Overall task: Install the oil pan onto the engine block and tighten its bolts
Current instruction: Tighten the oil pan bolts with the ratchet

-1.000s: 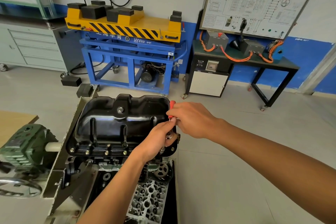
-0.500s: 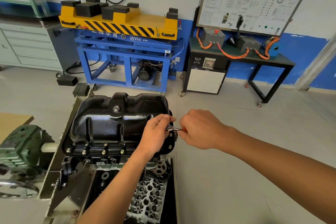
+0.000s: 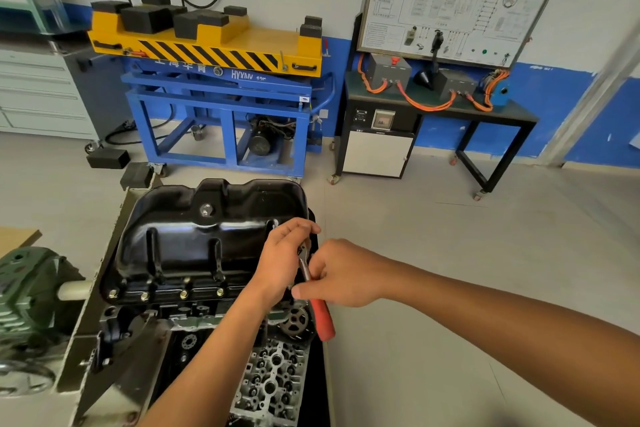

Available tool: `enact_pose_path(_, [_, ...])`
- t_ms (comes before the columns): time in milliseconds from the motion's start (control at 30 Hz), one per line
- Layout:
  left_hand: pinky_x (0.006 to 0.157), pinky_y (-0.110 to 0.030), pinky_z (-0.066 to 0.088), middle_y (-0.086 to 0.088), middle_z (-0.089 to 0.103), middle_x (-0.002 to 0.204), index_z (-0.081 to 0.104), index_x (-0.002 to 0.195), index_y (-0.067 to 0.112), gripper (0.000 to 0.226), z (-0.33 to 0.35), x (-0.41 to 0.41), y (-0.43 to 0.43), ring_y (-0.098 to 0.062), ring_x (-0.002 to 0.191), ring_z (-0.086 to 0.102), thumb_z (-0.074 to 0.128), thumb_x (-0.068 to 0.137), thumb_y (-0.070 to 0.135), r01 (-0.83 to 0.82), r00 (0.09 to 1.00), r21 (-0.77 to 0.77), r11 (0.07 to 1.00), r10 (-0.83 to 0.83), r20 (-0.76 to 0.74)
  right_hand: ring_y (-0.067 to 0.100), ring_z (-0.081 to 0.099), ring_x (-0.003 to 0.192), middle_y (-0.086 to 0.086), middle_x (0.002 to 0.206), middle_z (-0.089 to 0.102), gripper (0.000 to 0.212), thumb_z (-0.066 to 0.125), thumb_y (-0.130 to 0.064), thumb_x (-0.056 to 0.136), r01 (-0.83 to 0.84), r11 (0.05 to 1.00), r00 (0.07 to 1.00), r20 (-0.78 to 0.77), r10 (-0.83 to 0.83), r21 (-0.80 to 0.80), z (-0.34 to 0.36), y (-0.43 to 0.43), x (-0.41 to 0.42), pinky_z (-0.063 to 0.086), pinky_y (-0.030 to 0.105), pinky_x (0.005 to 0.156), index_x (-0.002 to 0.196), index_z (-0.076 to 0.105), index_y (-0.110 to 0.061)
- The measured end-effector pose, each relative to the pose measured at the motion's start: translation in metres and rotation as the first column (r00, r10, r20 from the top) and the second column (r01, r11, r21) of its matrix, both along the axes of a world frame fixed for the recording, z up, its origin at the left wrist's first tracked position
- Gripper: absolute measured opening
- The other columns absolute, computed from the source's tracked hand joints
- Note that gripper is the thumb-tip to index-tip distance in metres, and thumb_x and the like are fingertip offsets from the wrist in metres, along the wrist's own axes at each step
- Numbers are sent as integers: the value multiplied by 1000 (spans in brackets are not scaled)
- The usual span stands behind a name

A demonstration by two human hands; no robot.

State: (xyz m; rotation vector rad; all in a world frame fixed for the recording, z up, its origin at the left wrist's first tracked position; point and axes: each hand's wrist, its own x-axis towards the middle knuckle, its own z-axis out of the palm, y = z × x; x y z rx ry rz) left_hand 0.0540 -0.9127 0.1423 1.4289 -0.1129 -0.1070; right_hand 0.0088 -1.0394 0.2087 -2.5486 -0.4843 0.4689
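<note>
Swinging round from where it lay level half a second before, the ratchet wrench now pointed its red grip down toward the bottom of the frame, and the right hand had dropped with it. That hand was clenched round the shank just above the red grip, thumb tip showing at its lower left. Just left of it, the left hand curled its fingers over the wrench head, steadying it against the right edge of the oil pan; the bolt under the head was hidden by the fingers. The black pan sat hollow side down on the upturned engine block, left of centre in the frame, with its drain plug facing up. Four bolts stood in a row along the flange nearest the camera, all seated in their holes, though whether they were fully tight could not be told. Judged from this, the pan was already placed and its bolts started, and the work had reached tightening on the right flange; the far side was out of sight, so any bolts left there remain unknown. Below the block a timing sprocket and the exposed cylinder head showed, with a green stand gearbox at the left edge. Across the floor, upper left, stood a yellow lift table; upper right, a wiring training board.
</note>
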Motion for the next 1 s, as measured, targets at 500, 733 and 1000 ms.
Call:
enact_pose_path(500, [57, -32, 30, 0, 43, 60, 75, 100, 26, 38, -2, 3, 8, -15, 57, 37, 39, 106, 18, 149, 989, 15, 989, -149, -2, -5, 59, 53, -18, 54, 64, 37, 75, -48, 83, -97, 983, 985, -157, 72, -157, 23, -23, 21, 39, 11, 51, 101, 73, -15])
enact_pose_path(733, [51, -22, 30, 1, 43, 61, 76, 102, 30, 36, -5, 6, 10, -13, 56, 38, 41, 105, 21, 193, 981, 33, 981, -193, 10, -6, 59, 56, -16, 55, 66, 47, 82, -50, 75, -92, 952, 977, -210, 30, -291, 35, -29, 40, 40, 19, 59, 110, 73, -20])
enact_pose_path(1000, [47, -18, 30, 8, 40, 54, 68, 120, 24, 36, -5, 11, 3, -8, 48, 33, 48, 94, 35, 304, 952, 9, 953, -304, -27, 25, 63, 88, 3, 95, 66, 46, 82, -43, 77, 106, 847, 969, 244, 29, -520, 40, -33, 64, 55, 40, 74, 110, 69, -14])
